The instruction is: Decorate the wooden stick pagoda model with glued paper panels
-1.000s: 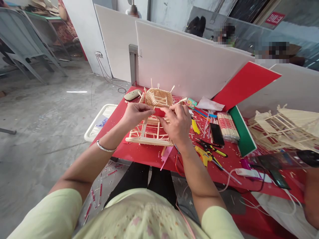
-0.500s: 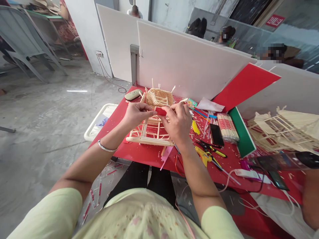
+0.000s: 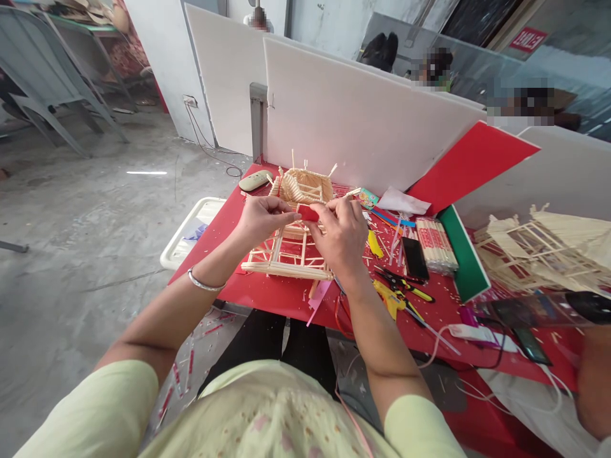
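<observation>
A small flat red piece [image 3: 308, 213] with a pale left edge is held between my two hands, above a stick-built model [image 3: 286, 270]. My left hand [image 3: 265, 219] pinches near its left end with thumb and fingers. Around its right end close the thumb and fingers of my right hand [image 3: 342, 232]. The model beneath is an open frame of pale wooden sticks, partly covered by my hands. Just behind it stands a rounded stick-built part [image 3: 303, 186] with several sticks poking up. What the red piece is made of, I cannot tell.
On the red table [image 3: 267, 299], right of my hands, lie a yellow glue gun [image 3: 389, 299], pliers [image 3: 405, 285], a phone [image 3: 414, 259] and packed sticks [image 3: 435, 245]. White boards [image 3: 353, 114] rise behind. Another stick model [image 3: 539, 245] and a person's arm [image 3: 594, 375] are at right.
</observation>
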`<move>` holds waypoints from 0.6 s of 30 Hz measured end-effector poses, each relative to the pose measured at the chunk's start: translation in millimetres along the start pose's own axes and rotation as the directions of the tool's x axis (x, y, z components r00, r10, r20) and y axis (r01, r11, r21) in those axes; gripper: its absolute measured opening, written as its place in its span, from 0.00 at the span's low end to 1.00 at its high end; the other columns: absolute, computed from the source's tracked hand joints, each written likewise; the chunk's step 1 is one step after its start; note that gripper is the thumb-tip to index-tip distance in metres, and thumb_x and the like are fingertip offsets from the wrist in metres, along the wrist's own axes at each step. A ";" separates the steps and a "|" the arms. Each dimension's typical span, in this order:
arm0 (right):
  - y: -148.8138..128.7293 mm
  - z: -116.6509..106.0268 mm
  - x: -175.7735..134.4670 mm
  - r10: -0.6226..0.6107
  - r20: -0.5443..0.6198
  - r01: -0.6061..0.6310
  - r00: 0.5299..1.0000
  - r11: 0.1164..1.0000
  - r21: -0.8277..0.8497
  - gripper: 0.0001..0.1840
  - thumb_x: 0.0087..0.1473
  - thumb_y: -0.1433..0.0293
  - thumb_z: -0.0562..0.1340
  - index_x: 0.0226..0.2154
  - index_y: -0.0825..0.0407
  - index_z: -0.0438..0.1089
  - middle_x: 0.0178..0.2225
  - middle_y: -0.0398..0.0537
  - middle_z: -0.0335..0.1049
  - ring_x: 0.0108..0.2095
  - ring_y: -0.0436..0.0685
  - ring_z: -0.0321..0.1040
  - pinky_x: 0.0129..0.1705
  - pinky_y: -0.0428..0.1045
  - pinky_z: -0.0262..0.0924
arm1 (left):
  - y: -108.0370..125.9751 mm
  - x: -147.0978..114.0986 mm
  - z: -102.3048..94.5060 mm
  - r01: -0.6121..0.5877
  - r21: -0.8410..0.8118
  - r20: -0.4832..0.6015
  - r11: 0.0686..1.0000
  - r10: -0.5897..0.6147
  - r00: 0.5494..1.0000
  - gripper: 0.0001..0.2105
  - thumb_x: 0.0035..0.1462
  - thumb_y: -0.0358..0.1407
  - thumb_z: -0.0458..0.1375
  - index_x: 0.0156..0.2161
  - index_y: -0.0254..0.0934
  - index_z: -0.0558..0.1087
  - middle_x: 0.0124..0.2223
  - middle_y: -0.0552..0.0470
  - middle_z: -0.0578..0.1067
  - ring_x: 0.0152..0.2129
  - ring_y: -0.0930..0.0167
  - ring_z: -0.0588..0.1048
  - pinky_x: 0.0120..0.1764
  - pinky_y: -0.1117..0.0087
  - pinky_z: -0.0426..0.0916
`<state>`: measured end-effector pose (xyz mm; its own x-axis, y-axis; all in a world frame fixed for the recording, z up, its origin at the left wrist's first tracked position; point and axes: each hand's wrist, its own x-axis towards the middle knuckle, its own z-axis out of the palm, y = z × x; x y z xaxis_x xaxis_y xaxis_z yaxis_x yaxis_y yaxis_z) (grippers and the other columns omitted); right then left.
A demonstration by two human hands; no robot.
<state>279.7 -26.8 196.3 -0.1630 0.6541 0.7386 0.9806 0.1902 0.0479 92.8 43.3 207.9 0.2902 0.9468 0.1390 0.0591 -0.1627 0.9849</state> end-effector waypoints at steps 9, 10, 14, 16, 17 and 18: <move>1.3 0.5 0.5 -0.020 -0.010 0.020 1.000 1.000 -0.009 0.13 0.63 0.64 0.68 0.50 0.46 0.76 0.42 0.50 0.70 0.44 0.61 0.61 0.46 0.56 0.60 | -5.7 1.3 -1.3 -0.005 -0.010 0.007 1.000 0.005 1.000 0.13 0.44 0.40 0.74 0.25 0.34 0.76 0.17 0.60 0.63 0.15 0.81 0.58 0.19 0.74 0.52; 1.2 0.2 0.7 -0.021 -0.007 0.021 1.000 1.000 -0.005 0.13 0.63 0.64 0.68 0.50 0.46 0.76 0.42 0.50 0.69 0.44 0.62 0.61 0.46 0.56 0.60 | -5.9 1.5 -1.1 -0.005 -0.009 0.007 1.000 0.005 1.000 0.13 0.44 0.40 0.74 0.25 0.34 0.76 0.17 0.61 0.63 0.15 0.81 0.58 0.19 0.74 0.51; 0.6 -0.8 1.1 -0.020 0.008 0.020 1.000 1.000 0.013 0.14 0.63 0.64 0.68 0.51 0.45 0.75 0.42 0.50 0.69 0.45 0.62 0.61 0.46 0.56 0.60 | -6.6 2.7 -0.3 -0.007 -0.002 0.001 1.000 0.007 1.000 0.13 0.44 0.39 0.74 0.25 0.34 0.76 0.17 0.61 0.62 0.15 0.81 0.57 0.19 0.74 0.51; 0.5 -1.0 0.8 -0.019 0.009 0.019 1.000 1.000 0.010 0.14 0.63 0.64 0.68 0.51 0.45 0.75 0.42 0.49 0.69 0.45 0.61 0.61 0.46 0.56 0.60 | -6.9 3.0 0.0 -0.002 -0.002 -0.002 1.000 0.002 1.000 0.13 0.44 0.39 0.74 0.24 0.34 0.76 0.17 0.61 0.62 0.15 0.82 0.57 0.19 0.74 0.50; 0.5 -0.9 0.7 -0.019 0.007 0.019 1.000 1.000 0.008 0.14 0.63 0.65 0.68 0.51 0.45 0.75 0.42 0.49 0.69 0.45 0.61 0.61 0.47 0.56 0.60 | -7.1 3.0 0.1 0.000 0.000 -0.003 1.000 0.000 1.000 0.13 0.44 0.39 0.74 0.24 0.34 0.76 0.17 0.61 0.62 0.15 0.82 0.56 0.19 0.73 0.50; 0.6 -0.8 0.6 -0.019 0.005 0.019 1.000 1.000 0.007 0.14 0.63 0.65 0.68 0.51 0.45 0.75 0.42 0.49 0.69 0.45 0.61 0.61 0.46 0.56 0.60 | -7.3 3.1 0.2 0.002 0.003 -0.004 1.000 -0.002 1.000 0.13 0.44 0.39 0.74 0.25 0.34 0.76 0.17 0.61 0.62 0.15 0.82 0.56 0.19 0.73 0.50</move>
<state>280.4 -26.9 197.3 -0.1818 0.6542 0.7341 0.9766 0.2074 0.0571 93.4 47.3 201.1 0.2861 0.9483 0.1376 0.0626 -0.1617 0.9848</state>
